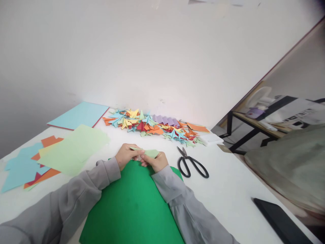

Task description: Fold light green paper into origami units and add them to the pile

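Observation:
A small folded piece of light green paper [151, 153] is held between my two hands, above the far end of a green sheet [134, 200]. My left hand [126, 156] pinches its left end, thumb and fingers pressed together. On the other end, my right hand [157, 162] is closed with the thumb on top. The paper's exact folds are partly hidden by the fingers. Just right of my right hand lie black-handled scissors [188, 162], blades slightly apart, pointing to the wall. Beyond my hands a long heap of folded paper shapes [149, 127] in many colours lies along the wall.
Loose coloured sheets [73, 145] overlap on the left of the white table [215, 196]. A light blue sheet [80, 114] lies on a red-edged stack at the back left. A black phone-like object [281, 220] rests near the right edge. Beyond stands a black-framed shelf [254, 125].

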Available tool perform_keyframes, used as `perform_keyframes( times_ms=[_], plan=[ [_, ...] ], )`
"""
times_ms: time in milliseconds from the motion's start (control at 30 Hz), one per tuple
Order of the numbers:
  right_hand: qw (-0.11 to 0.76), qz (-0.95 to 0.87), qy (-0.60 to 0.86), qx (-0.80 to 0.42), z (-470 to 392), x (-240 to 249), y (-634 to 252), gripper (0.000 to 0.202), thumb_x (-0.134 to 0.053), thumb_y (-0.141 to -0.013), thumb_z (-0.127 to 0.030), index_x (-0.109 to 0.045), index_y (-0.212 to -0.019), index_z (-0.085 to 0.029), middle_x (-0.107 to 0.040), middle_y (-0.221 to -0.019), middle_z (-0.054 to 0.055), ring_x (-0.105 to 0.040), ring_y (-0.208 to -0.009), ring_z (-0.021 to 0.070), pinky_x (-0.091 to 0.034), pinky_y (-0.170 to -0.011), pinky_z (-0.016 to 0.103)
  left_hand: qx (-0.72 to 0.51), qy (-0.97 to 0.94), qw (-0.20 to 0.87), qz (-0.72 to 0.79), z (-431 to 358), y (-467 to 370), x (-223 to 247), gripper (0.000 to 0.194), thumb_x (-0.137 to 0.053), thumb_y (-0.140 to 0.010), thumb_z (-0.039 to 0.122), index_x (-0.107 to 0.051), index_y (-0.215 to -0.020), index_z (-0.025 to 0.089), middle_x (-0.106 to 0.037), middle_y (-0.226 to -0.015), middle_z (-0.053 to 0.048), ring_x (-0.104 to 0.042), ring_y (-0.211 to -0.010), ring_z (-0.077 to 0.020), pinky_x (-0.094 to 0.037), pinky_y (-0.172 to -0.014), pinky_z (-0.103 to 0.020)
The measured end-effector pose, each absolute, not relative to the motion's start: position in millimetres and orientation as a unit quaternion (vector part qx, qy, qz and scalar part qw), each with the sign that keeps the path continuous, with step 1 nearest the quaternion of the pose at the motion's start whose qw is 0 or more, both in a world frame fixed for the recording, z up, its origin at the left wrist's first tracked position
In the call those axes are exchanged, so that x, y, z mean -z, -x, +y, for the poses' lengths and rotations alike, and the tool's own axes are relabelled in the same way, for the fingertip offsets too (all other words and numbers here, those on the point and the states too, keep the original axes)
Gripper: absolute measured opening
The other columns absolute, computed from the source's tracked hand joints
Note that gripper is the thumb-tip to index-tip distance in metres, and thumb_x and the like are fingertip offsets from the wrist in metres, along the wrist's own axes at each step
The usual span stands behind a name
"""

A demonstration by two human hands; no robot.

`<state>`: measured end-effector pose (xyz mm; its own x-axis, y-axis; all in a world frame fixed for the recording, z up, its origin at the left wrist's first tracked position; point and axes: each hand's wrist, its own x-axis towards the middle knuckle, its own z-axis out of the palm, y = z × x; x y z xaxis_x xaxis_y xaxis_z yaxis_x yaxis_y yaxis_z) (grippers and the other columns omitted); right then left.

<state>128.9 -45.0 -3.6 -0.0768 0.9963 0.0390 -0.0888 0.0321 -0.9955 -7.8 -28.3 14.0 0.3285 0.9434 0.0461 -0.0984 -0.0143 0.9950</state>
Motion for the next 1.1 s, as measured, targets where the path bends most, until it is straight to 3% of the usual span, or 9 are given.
perform_keyframes(
  times_ms=[267, 567, 800, 1100],
  plan=[
    [0.504, -0.513, 0.467, -0.515, -47.9, -2.5, -126.8, 0.021, -0.070, -0.052, -0.033, -0.060, -0.048, -0.015, -0.055, -0.038, -0.001, -0.049, -0.032, 0.0097, -0.042, -0.035, 0.021, -0.427, -0.553, 0.602, 0.387, -29.6, 6.9, -14.7, 0.029, -0.065, -0.057, 0.037, -0.055, -0.049, 0.012, -0.044, -0.040, 0.004, -0.039, -0.041, -0.0065, -0.030, -0.042, -0.021],
    [0.485, -0.531, 0.498, -0.485, -48.5, -6.4, -129.7, 0.028, -0.070, -0.053, -0.035, -0.054, -0.044, -0.015, -0.039, -0.025, -0.007, -0.031, -0.022, 0.0045, -0.021, -0.025, 0.018, -0.429, -0.509, 0.635, 0.392, -28.5, 7.3, -17.8, 0.025, -0.067, -0.055, 0.033, -0.056, -0.051, 0.011, -0.043, -0.037, 0.004, -0.037, -0.038, -0.0059, -0.028, -0.041, -0.021],
    [0.492, -0.516, 0.448, -0.540, -44.6, 1.6, -126.2, 0.024, -0.073, -0.049, -0.033, -0.063, -0.057, -0.012, -0.059, -0.045, 0.000, -0.052, -0.038, 0.0104, -0.043, -0.038, 0.022, -0.422, -0.496, 0.661, 0.373, -26.6, 8.9, -19.1, 0.025, -0.069, -0.053, 0.031, -0.056, -0.052, 0.011, -0.046, -0.043, 0.003, -0.040, -0.043, -0.0061, -0.032, -0.046, -0.021],
    [0.509, -0.517, 0.454, -0.517, -44.0, 2.0, -125.0, 0.021, -0.068, -0.055, -0.033, -0.064, -0.054, -0.012, -0.057, -0.041, 0.000, -0.050, -0.035, 0.0094, -0.040, -0.034, 0.019, -0.440, -0.557, 0.613, 0.347, -30.1, 7.5, -15.6, 0.023, -0.065, -0.059, 0.032, -0.058, -0.054, 0.010, -0.047, -0.052, 0.002, -0.040, -0.047, -0.0063, -0.029, -0.046, -0.021]
  ],
)
